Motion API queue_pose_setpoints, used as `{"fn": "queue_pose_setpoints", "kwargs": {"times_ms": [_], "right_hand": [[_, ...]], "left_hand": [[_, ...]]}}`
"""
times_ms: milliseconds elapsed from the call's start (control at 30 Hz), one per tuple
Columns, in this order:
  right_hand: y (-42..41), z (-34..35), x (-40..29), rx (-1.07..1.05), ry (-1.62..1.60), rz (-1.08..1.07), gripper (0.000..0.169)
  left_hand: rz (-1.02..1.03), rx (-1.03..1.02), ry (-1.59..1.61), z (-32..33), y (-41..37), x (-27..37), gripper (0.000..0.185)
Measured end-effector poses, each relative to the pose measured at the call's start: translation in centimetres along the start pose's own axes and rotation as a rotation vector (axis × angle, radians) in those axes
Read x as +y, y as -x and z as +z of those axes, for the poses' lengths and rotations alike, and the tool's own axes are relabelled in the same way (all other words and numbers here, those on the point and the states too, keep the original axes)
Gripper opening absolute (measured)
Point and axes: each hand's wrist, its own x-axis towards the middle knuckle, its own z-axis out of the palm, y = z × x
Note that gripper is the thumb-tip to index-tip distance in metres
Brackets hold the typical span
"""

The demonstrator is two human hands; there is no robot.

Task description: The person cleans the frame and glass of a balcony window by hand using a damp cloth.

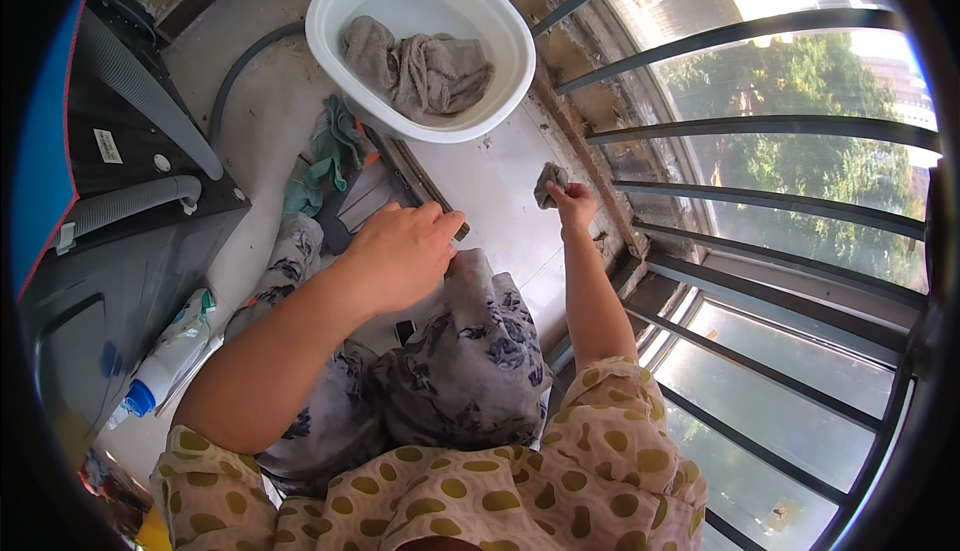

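Note:
My right hand (576,207) is held out over the pale floor on the right, a small crumpled grey cloth (550,185) pinched between thumb and fingers. My left hand (401,254) hovers by my knee, its back towards me and its fingers curled. The fingertips come close to the patterned trouser leg (480,326); the hand itself hides whether they grip the fabric. Ahead of both hands stands a white plastic basin (420,134), where grey-brown towelling (427,74) lies bunched up.
Metal window bars (757,127) line the right side. At left are a dark appliance (142,209) with a grey corrugated hose (142,93) and a bottle with a blue cap (140,398). Teal gloves (334,142) lie near a worn strip (409,168) below the basin.

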Motion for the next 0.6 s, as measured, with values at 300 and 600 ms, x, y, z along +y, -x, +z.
{"fn": "queue_pose_setpoints", "kwargs": {"times_ms": [300,600], "right_hand": [[3.9,1.1,-3.4,-0.102,-0.270,0.021,0.028],[11.3,0.7,-8.5,-0.497,-0.573,-0.143,0.027]], "left_hand": [[-0.219,-0.130,0.029,1.1,-2.1,-0.9,0.031],[-0.485,0.103,0.387,8.3,-6.5,-1.9,0.032]]}}
